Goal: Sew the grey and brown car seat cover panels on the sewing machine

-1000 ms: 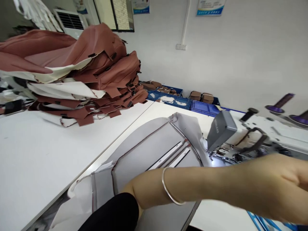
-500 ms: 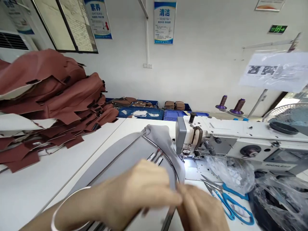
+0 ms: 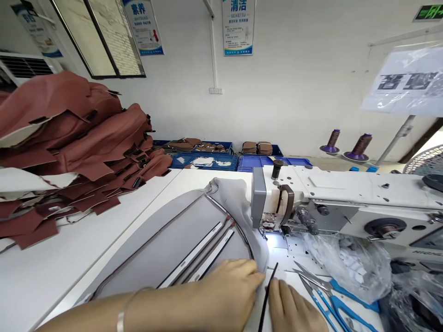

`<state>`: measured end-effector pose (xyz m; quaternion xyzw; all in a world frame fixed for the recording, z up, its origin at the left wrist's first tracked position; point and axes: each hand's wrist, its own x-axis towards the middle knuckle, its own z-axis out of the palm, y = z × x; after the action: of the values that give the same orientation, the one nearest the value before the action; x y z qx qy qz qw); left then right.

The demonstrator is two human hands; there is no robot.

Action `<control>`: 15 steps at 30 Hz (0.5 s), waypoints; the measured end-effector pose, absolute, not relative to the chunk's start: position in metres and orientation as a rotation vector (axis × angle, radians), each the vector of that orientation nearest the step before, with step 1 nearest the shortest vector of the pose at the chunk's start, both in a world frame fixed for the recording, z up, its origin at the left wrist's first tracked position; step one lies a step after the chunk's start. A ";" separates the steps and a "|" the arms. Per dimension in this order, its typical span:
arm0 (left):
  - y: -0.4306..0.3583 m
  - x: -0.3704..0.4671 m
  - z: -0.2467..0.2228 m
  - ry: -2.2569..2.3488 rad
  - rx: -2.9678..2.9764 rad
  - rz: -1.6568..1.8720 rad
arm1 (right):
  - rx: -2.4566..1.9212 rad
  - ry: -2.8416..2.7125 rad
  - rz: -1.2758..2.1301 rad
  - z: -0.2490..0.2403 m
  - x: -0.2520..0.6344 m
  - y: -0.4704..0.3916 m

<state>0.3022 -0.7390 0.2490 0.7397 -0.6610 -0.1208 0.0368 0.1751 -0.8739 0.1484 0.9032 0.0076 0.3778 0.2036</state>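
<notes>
A grey sewn cover (image 3: 162, 240) with dark seams and two pale strips lies spread on the white table. My left hand (image 3: 235, 286), a band on its wrist, rests over the cover's right part, fingers curled at its edge; what they grip is hidden. Just right of it, my right hand (image 3: 292, 306) has its fingers bent and pressed together beside a thin black strip (image 3: 267, 297). Whether that strip is pinched is hard to see. The sewing machine (image 3: 277, 198) stands beyond my right hand, its needle area lit.
Blue-handled scissors (image 3: 332, 295) lie right of my right hand, near clear plastic bags (image 3: 356, 263). Brown covers (image 3: 76, 138) are piled at the left. Blue crates (image 3: 207, 161) stand behind the table; thread cones (image 3: 362, 146) are behind the machine.
My left hand has moved slightly lower and no longer overlaps my right hand. The black strip now shows between them, and the pale strips on the cover are uncovered. The view has shifted slightly.
</notes>
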 end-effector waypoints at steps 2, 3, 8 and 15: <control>-0.768 0.293 0.213 -2.138 2.431 -0.347 | 2.570 0.049 0.988 0.128 0.177 -0.891; -0.782 0.289 0.194 -2.208 2.510 -0.307 | 2.577 0.081 0.982 0.116 0.177 -0.896; -0.824 0.293 0.153 -1.894 2.953 -0.237 | 2.645 0.249 1.080 0.070 0.167 -0.897; -0.809 0.316 0.157 -1.984 2.965 -0.499 | 2.801 0.277 1.025 0.079 0.170 -0.895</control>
<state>0.3164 -0.8094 0.1567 0.8013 -0.5362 -0.1349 -0.2286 0.1700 -0.8947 0.0792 0.9326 0.0921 0.3412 0.0729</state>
